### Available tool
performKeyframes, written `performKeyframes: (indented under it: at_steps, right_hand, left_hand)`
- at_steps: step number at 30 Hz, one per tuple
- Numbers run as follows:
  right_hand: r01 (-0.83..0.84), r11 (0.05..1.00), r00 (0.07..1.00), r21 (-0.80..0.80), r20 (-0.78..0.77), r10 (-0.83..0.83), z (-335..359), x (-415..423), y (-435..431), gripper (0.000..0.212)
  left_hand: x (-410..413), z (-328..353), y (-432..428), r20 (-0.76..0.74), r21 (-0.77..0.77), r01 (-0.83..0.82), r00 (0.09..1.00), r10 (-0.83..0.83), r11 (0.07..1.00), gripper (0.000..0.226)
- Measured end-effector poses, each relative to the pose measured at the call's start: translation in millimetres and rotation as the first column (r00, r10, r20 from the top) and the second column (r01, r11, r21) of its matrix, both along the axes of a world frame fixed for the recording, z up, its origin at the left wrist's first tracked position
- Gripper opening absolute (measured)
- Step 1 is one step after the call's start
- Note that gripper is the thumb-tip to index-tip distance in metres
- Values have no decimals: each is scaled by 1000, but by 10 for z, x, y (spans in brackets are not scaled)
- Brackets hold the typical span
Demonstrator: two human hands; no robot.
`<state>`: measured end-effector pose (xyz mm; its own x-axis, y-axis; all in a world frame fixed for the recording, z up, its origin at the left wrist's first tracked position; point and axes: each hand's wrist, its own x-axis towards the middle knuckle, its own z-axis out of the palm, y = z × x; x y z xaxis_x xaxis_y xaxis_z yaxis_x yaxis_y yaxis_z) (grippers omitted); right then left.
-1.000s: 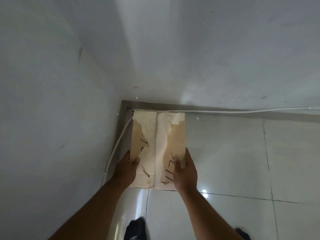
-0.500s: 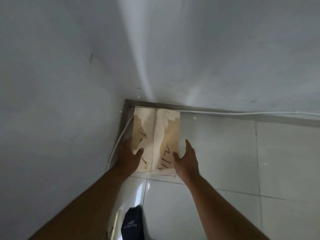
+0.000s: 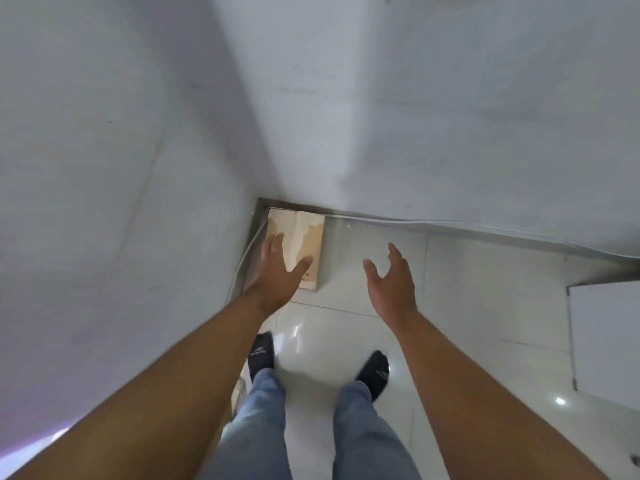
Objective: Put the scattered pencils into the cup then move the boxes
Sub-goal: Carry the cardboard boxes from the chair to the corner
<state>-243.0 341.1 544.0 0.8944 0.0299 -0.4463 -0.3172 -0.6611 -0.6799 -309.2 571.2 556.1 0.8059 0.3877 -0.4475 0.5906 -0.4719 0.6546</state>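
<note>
1. Box (image 3: 308,237) lies on the floor (image 3: 349,258), pushed into the corner (image 3: 265,204).
2. Left hand (image 3: 277,277): fingers straight and spread, nothing held. It overlaps the box; contact cannot be told.
3. Right hand (image 3: 393,284): fingers loosely apart, empty, right of the box.

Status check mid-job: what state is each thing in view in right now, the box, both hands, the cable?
cardboard box: on the floor in the room corner, top flaps shut, surface torn.
left hand: open, fingers spread, holds nothing, in front of the box in this view.
right hand: open, holds nothing, clear of the box.
white cable: lying along the foot of the wall.
</note>
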Motion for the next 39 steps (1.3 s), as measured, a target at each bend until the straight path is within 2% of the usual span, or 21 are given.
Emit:
performKeyframes:
  at_steps: [2, 8, 13, 19, 26, 29, 39]
  right_hand:
    - [31, 999, 999, 23, 24, -31, 565, -149, -252, 73]
    - [116, 991, 987, 74, 99, -123, 1500, -649, -796, 78]
    - [226, 972, 957, 67, 173, -234, 1872, -1235, -1273, 78]
    - [408, 911, 899, 57, 149, -412, 1977, -2026, -1935, 78]
    - [626, 778, 764, 57, 153, -626, 1979, -2935, -2871, 76]
    - [731, 681, 669, 51, 144, -729, 1958, -3370, -3335, 77]
    - [906, 421, 412, 50, 135, -901, 1751, -4520, -4914, 81]
  left_hand:
    - [-148, 573, -258, 33, 23, 48, 998, -48, 999, 95]
    - [-611, 1414, -715, 105, 9, 77, 991, -77, 997, 91]
    - [-1022, 1641, -999, 125, 8, 235, 964, -234, 972, 90]
    - [-1311, 1794, -1278, 135, 14, 361, 923, -360, 932, 89]
    - [-1434, 1931, -2053, 174, 22, 514, 842, -510, 857, 85]
    - [-1518, 1970, -2539, 179, -3, 586, 797, -576, 810, 84]
    - [-1962, 2053, -4690, 153, -91, 822, 569, -808, 562, 84]
